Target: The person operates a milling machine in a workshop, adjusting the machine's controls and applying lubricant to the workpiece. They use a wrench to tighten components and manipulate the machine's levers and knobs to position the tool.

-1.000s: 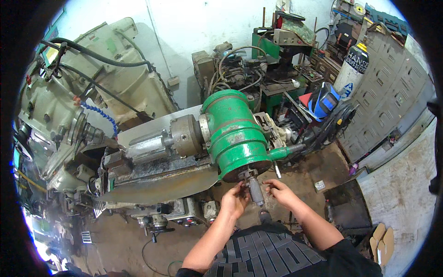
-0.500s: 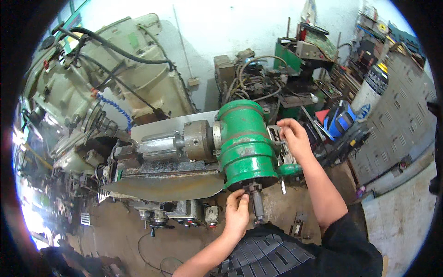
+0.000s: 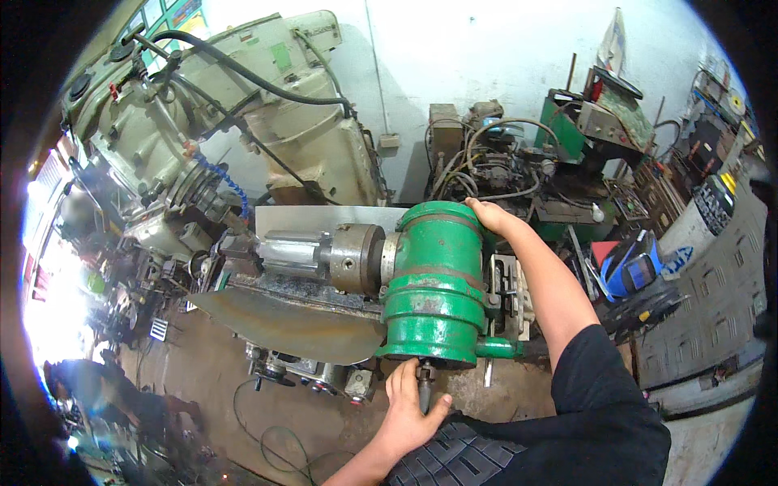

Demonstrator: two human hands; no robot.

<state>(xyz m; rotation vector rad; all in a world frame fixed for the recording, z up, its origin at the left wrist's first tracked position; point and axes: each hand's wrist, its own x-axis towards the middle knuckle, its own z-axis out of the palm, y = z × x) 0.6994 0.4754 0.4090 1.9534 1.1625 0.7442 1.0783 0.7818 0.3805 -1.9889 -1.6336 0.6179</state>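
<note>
A green cylindrical machine housing [image 3: 433, 275] stands in front of me, joined on its left to a round steel chuck [image 3: 356, 255] that holds a grooved metal workpiece [image 3: 293, 251]. My right hand [image 3: 493, 217] rests on the housing's far right rim with its fingers stretched along the edge, their tips partly hidden. At the near end, my left hand [image 3: 412, 411] is beside a short metal handle [image 3: 425, 389] that lies between its fingers and spread thumb. The left fingertips reach up to the housing's near rim, and the hand is not closed round the handle.
A curved metal sheet [image 3: 300, 328] juts out below the workpiece. A green stub [image 3: 498, 348] sticks out at the housing's right. Behind stands a large pale machine [image 3: 312, 146] with hoses. A blue welding mask [image 3: 636, 267] and a gas cylinder [image 3: 701, 219] are at the right.
My right hand has moved from the housing's right-side bracket to its far rim. My left hand has come over the handle with the thumb now spread on its right. The view has shifted.
</note>
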